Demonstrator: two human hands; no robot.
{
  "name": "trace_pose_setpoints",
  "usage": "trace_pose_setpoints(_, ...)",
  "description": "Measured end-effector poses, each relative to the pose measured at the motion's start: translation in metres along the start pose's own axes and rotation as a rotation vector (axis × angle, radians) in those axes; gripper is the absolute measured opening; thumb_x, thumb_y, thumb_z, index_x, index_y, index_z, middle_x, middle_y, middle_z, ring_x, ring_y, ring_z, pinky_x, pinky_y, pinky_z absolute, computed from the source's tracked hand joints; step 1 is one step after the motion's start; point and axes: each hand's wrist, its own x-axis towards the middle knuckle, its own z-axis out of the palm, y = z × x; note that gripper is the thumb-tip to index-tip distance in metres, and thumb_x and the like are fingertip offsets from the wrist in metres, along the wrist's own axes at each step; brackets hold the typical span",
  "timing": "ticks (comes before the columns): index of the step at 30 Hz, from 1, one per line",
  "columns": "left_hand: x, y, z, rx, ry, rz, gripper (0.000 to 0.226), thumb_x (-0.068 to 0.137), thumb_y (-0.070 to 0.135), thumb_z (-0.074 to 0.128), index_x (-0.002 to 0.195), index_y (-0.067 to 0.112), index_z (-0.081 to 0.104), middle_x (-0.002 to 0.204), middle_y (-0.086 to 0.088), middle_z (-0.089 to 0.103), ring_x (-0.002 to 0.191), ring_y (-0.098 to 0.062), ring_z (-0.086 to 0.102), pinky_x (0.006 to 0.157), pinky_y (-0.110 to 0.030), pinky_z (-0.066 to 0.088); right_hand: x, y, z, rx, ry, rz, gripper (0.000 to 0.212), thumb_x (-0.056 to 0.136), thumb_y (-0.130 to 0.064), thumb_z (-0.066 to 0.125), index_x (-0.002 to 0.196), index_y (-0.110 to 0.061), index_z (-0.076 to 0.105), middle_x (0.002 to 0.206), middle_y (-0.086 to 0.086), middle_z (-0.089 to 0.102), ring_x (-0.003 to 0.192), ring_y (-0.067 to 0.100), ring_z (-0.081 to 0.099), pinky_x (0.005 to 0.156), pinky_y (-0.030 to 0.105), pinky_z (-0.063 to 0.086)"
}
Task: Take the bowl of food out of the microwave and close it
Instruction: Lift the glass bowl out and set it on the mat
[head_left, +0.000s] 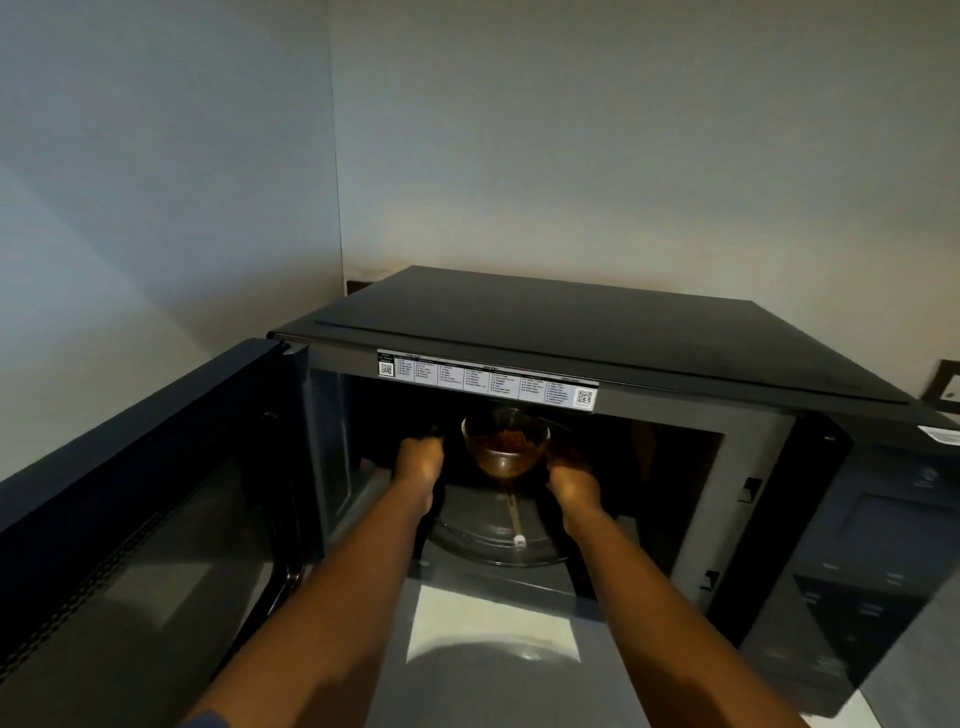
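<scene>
Two bare arms reached forward from the bottom of the view, over a shiny counter (493, 629) with a bright patch of light on it. The microwave (597, 332) was black and sat in a corner. Its door (145, 519) stood wide open on the left. Inside lay a round glass plate (493, 535). Both hands were inside. The left hand (418, 460) was just beside the bowl, and I could not tell if its fingers touched it. The right hand (569, 478) curled against the other side. The glass bowl (505, 448) with brown food sat between them, far back inside. A white sticker (485, 378) ran along the top edge.
</scene>
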Motion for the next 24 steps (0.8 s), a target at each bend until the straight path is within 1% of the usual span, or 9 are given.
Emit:
trace_pose_setpoints(5,0.013,-0.01,0.012,-0.032,-0.057,-0.031,0.039,0.097,0.016,0.04,0.132,0.0,0.045,0.137,-0.017,0.05,0.126,-0.031,0.046,0.104,-0.039,0.038,0.013,0.005,0.012,0.085,0.006,0.022,0.035,0.094,-0.023,0.043,0.121,-0.002,0.053,0.104,0.012,0.051,0.084,0.023,0.049,0.074,0.033,0.041)
trace_pose_setpoints(9,0.02,-0.013,0.019,-0.088,-0.077,-0.019,0.041,0.097,0.022,0.042,0.132,0.002,0.045,0.138,-0.018,0.049,0.127,-0.033,0.045,0.107,-0.04,0.036,0.022,0.004,0.016,0.127,0.018,0.004,0.033,0.096,-0.026,0.039,0.116,-0.007,0.056,0.105,0.013,0.053,0.079,0.02,0.051,0.07,0.029,0.04)
trace_pose_setpoints(12,0.024,-0.016,0.025,-0.114,-0.112,0.028,0.038,0.097,0.025,0.041,0.128,0.005,0.05,0.135,-0.018,0.052,0.122,-0.031,0.048,0.105,-0.04,0.038,0.026,0.006,0.019,0.104,0.017,0.006,0.036,0.096,-0.024,0.038,0.119,-0.001,0.054,0.118,0.022,0.057,0.093,0.03,0.055,0.075,0.029,0.04)
trace_pose_setpoints(13,0.026,-0.018,0.027,-0.114,-0.121,0.041,0.037,0.097,0.024,0.04,0.127,0.005,0.051,0.134,-0.018,0.053,0.117,-0.029,0.049,0.105,-0.04,0.038,0.027,0.008,0.021,0.094,0.01,0.004,0.034,0.096,-0.021,0.038,0.118,0.0,0.055,0.118,0.022,0.057,0.085,0.027,0.054,0.071,0.028,0.04)
trace_pose_setpoints(15,0.027,-0.02,0.03,-0.102,-0.131,0.06,0.035,0.097,0.021,0.04,0.126,0.005,0.052,0.133,-0.02,0.053,0.11,-0.026,0.05,0.106,-0.042,0.038,0.029,0.011,0.023,0.09,-0.007,0.001,0.026,0.095,-0.017,0.039,0.107,-0.005,0.059,0.105,0.017,0.055,0.067,0.014,0.045,0.057,0.023,0.036)
trace_pose_setpoints(18,0.03,-0.023,0.033,-0.102,-0.133,0.06,0.036,0.098,0.019,0.038,0.13,0.005,0.048,0.134,-0.02,0.052,0.117,-0.03,0.05,0.108,-0.043,0.039,0.032,0.014,0.027,0.105,0.022,0.004,0.023,0.096,-0.016,0.037,0.086,-0.013,0.057,0.086,0.007,0.052,0.064,0.011,0.042,0.057,0.021,0.034)
trace_pose_setpoints(20,0.031,-0.025,0.032,-0.095,-0.141,0.06,0.036,0.098,0.017,0.037,0.131,0.005,0.047,0.135,-0.02,0.051,0.12,-0.031,0.049,0.107,-0.042,0.04,0.032,0.015,0.03,0.109,0.036,-0.012,0.022,0.096,-0.015,0.038,0.097,-0.01,0.059,0.092,0.009,0.054,0.072,0.015,0.047,0.062,0.022,0.038)
trace_pose_setpoints(22,0.031,-0.027,0.031,-0.096,-0.154,0.055,0.036,0.098,0.015,0.038,0.132,0.006,0.046,0.136,-0.019,0.051,0.123,-0.033,0.047,0.106,-0.042,0.039,0.029,0.015,0.031,0.102,0.032,-0.028,0.026,0.095,-0.012,0.04,0.113,-0.002,0.056,0.106,0.015,0.056,0.077,0.019,0.05,0.062,0.022,0.039)
trace_pose_setpoints(24,0.031,-0.027,0.029,-0.106,-0.165,0.039,0.036,0.098,0.014,0.038,0.132,0.006,0.046,0.136,-0.018,0.051,0.122,-0.032,0.049,0.104,-0.04,0.04,0.026,0.015,0.032,0.088,0.01,-0.024,0.032,0.093,-0.009,0.042,0.121,0.002,0.053,0.121,0.022,0.057,0.088,0.025,0.053,0.07,0.027,0.044)
